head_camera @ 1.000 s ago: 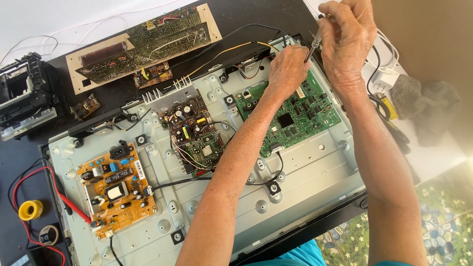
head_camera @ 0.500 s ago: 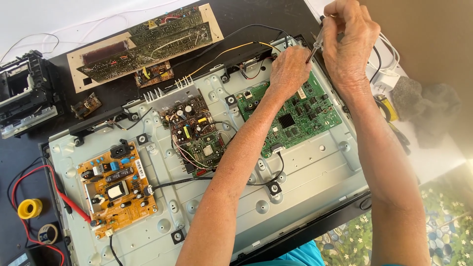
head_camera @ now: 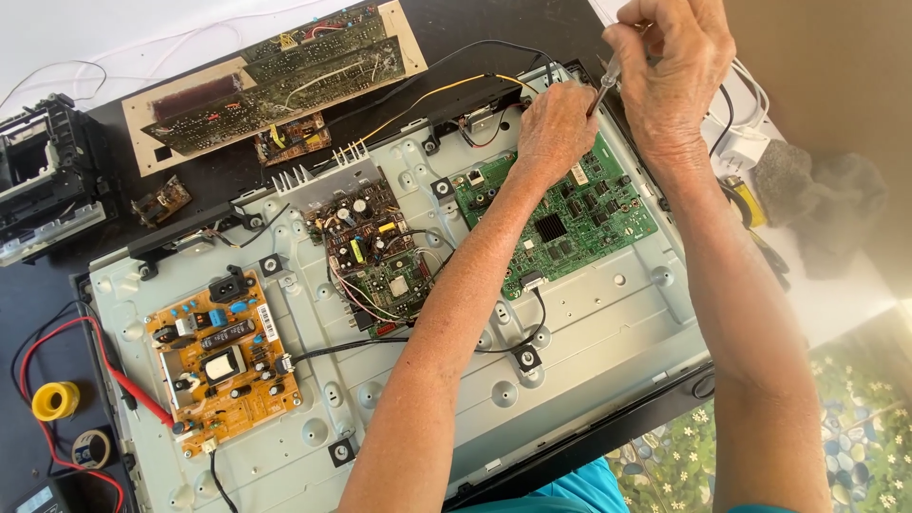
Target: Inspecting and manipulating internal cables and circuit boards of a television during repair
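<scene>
Right hand [head_camera: 670, 66] edged inward, black table [head_camera: 532, 28], pebble floor [head_camera: 855, 418]

- Bright, even daylight fills the view; colours read clean and components stay sharp.
- The forearms cast soft shadows on the metal panel [head_camera: 589, 351] below the grip.
- The white surface [head_camera: 95, 38] far left of the grip is nearly washed out.
- Straight edges bow slightly near the corners.

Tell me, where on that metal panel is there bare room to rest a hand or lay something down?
The metal panel is bare below the green board, toward its near edge. The middle board and orange board crowd the left; the left hand and right hand with screwdriver fill the top.
</scene>
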